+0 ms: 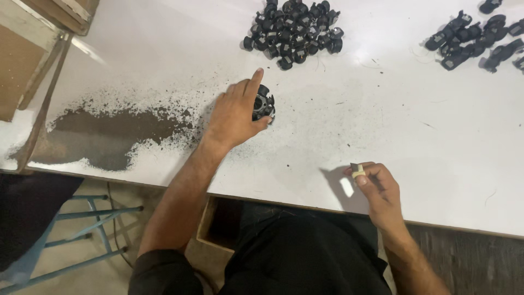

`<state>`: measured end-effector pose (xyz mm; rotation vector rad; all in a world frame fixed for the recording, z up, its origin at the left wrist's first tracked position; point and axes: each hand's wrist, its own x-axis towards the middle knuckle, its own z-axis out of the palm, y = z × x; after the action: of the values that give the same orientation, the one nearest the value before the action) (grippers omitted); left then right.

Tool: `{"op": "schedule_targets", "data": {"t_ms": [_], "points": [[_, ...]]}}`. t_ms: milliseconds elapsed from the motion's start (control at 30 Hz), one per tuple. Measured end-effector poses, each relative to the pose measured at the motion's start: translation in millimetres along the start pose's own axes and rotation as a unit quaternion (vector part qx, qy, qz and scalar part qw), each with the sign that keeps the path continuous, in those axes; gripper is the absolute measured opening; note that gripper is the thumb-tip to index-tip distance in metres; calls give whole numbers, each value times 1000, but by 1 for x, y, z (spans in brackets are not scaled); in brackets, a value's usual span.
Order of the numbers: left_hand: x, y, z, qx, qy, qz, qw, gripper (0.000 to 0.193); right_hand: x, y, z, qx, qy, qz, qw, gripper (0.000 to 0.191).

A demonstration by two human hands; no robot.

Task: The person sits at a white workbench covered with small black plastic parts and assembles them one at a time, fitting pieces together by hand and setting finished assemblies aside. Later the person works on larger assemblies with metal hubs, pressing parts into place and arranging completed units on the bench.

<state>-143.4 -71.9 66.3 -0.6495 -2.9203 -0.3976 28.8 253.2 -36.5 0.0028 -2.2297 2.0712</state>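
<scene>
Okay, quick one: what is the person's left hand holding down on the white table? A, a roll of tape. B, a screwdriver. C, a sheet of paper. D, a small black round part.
D: the left hand grips a small black round part on the white table, with its index finger raised, while the right hand holds a tiny pale piece.

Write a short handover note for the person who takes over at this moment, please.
Left hand: holds a round black part on the white table, index finger raised.
Right hand: pinches a small pale piece near the table's front edge.
One pile of black parts lies at the far middle, another pile at the far right. Dark dust covers the table's left side.
Done and left: cannot tell.
</scene>
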Motion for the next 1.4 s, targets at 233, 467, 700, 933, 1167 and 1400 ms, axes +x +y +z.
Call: {"op": "schedule_targets", "data": {"t_ms": [233, 467, 700, 933, 1167, 1400], "points": [[-32, 24, -1, -81, -24, 6, 996, 101, -15, 8, -7, 33, 25, -16, 999, 6], [-65, 34, -17, -96, -87, 28, 991, 110, -21, 8, -8, 30, 66, 18, 997, 15], [-73, 118, 50, -200, -166, 190, 947, 103, -30, 8, -5, 23, 112, -38, 993, 26], [-90, 127, 56, -266, 7, 231, 936, 79, -40, 15, -4, -6, 126, -21, 992, 30], [-89, 138, 85, -201, -3, 106, 974, 34, -38, 9, 20, -180, 56, -123, 974, 30], [-100, 131, 102, -243, 65, 77, 965, 16, -29, -8, 34, -336, 57, -223, 913, 26]]}}
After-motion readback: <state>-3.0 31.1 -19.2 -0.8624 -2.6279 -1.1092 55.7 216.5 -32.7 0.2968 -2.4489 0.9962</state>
